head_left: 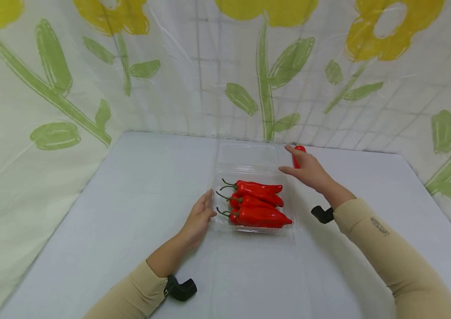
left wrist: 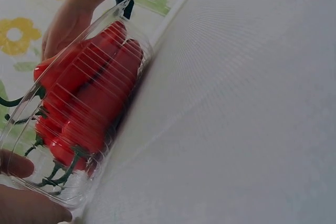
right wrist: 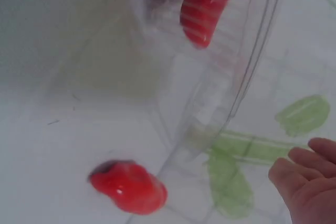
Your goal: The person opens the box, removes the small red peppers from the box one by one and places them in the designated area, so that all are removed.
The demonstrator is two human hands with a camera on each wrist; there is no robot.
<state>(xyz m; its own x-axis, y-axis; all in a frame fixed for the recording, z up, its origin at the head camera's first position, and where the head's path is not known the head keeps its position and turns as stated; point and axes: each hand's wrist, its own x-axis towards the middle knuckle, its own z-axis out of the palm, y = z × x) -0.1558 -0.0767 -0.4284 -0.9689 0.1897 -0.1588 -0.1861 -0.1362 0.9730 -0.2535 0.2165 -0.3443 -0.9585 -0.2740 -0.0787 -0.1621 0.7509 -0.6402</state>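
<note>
A clear plastic clamshell box [head_left: 295,221] with its lid folded back holds several red peppers [head_left: 263,217] with green stems. My left hand [head_left: 198,217] holds the box at its left side. In the left wrist view the finger and thumb [left wrist: 34,205] sit at the box's rim corner. My right hand [head_left: 309,170], holding nothing, is above the table to the right of the box, fingers and thumb spread. It partly covers a loose red pepper [head_left: 299,149] lying near the table's back edge. In the right wrist view that pepper [right wrist: 131,188] lies apart from the fingers [right wrist: 310,163].
The raised lid [head_left: 247,154] reaches toward the back edge of the white-covered table [head_left: 149,177]. Behind stands a pale curtain [head_left: 181,88] printed with yellow flowers. Black wrist mounts [head_left: 181,290] are strapped at both wrists.
</note>
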